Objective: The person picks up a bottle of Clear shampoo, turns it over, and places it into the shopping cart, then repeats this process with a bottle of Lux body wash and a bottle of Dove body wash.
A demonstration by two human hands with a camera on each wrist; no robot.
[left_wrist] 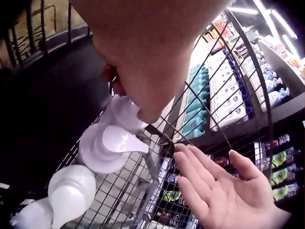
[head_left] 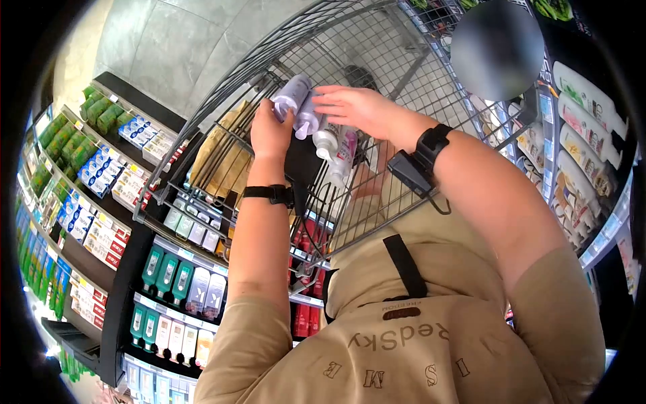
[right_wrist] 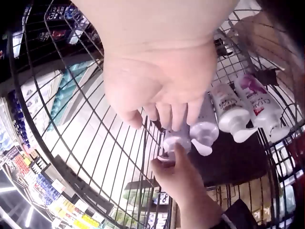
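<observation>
Lilac pump bottle [head_left: 292, 95] sits in the grip of the left hand [head_left: 269, 132], whose fingers curl round it inside the wire shopping cart [head_left: 222, 87], just beside a second lilac bottle [head_left: 308, 118]. Over both hovers the right hand [head_left: 356, 108], fingers straight and spread, holding nothing, fingertips close to the pump heads. Two white bottles [head_left: 334, 145] stand next to them in the cart, with stocked shelves [head_left: 101, 195] to the side.

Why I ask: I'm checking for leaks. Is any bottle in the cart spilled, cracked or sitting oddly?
Nothing stands out. The lavender pump bottles and two white pump bottles sit together in the shopping cart, pump heads on, no spill visible. The left hand grips one lavender bottle; the right hand hovers flat above them.
</observation>
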